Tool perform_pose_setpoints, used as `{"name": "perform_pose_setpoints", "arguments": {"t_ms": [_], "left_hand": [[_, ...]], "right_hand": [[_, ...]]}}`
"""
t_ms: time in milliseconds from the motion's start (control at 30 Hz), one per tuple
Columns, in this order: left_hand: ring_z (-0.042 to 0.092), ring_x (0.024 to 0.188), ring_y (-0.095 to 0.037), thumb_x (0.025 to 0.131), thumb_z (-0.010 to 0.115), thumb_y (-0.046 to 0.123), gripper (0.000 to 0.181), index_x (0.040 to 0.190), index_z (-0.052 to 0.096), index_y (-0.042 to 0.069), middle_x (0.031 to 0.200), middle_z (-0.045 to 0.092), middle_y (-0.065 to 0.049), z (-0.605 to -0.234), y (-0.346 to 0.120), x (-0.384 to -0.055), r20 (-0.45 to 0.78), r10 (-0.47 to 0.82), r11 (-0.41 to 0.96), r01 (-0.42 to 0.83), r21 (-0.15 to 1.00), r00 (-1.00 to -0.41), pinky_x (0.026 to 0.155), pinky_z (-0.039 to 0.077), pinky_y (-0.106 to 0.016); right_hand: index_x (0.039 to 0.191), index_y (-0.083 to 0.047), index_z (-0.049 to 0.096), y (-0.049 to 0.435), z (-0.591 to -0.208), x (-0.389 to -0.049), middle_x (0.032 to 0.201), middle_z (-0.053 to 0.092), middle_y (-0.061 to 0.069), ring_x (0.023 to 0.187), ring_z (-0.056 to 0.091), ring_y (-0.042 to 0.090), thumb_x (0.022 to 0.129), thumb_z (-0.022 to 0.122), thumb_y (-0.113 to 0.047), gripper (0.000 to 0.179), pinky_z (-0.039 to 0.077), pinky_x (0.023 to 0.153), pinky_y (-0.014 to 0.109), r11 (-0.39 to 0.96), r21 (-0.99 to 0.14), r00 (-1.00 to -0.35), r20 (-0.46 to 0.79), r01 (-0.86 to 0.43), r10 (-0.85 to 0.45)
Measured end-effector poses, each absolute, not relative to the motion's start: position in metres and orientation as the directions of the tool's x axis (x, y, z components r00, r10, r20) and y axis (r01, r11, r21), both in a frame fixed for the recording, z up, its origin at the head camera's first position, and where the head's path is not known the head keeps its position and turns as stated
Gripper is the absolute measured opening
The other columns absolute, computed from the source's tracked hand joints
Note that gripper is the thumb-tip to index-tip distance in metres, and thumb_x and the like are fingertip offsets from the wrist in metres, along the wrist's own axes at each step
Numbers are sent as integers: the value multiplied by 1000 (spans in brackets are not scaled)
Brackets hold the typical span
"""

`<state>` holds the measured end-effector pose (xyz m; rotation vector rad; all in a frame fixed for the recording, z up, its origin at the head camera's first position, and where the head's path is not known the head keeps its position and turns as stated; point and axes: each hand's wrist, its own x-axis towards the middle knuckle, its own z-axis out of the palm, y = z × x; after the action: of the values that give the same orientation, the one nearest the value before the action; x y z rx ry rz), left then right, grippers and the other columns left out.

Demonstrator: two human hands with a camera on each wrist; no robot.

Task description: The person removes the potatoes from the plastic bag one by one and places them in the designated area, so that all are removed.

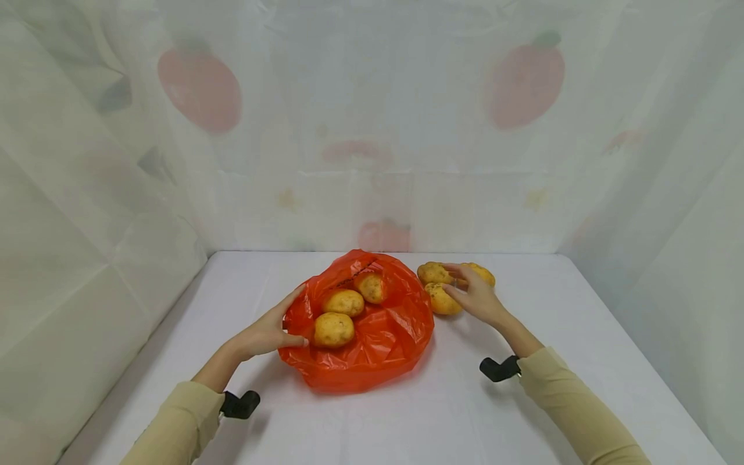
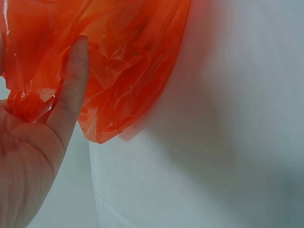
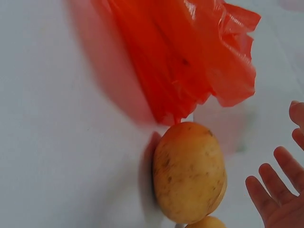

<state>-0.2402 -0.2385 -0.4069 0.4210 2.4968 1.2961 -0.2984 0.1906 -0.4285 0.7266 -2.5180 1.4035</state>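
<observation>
Bag: one glossy, translucent red plastic bag (image 1: 372,374), on the table's left-centre part, mouth wide and facing up toward the viewer.

Contents: three oval, yellow-brown potatoes (image 1: 334,330) in the bag, in a slanting row from front left to back right.

Loose stock: three rounded, yellow-brown loose potatoes (image 1: 444,301), grouped just beside the bag's right side and partly covered by a hand; contact between them is hard to judge.

Left hand (image 1: 264,330): at the bag's left rim, thumb and fingers spread wide, touching the red film.

Right hand (image 1: 480,297): over the loose potatoes, fingers spread, holding nothing.

Person: two beige sleeves (image 1: 572,403); one small black wrist device (image 1: 501,369) at each cuff.

Setting: white cloth-covered table (image 1: 442,413); pale hanging sheet (image 1: 372,84) behind, printed with faded red fruit.
</observation>
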Motion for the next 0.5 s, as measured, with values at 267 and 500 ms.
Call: {"name": "perform_pose_setpoints", "arguments": {"t_ms": [267,500], "left_hand": [[19,136,-37,74,76,18,101,148,9,31,153,12,-7,-406,-239,-240,-121,394,545,126,829,-911,100,34,-58],[20,135,-37,74,76,17,101,148,9,31,153,12,-7,-406,-238,-239,-121,392,549,126,826,-912,99,35,-58]], "right_hand": [[129,-1,47,175,-414,-289,129,50,17,116,50,39,88,61,-9,45,45,90,53,399,-764,-854,385,-508,-350],[128,8,44,160,-378,-268,125,51,24,113,51,42,88,59,-3,44,46,90,50,369,-761,-831,392,-534,-394]]}}
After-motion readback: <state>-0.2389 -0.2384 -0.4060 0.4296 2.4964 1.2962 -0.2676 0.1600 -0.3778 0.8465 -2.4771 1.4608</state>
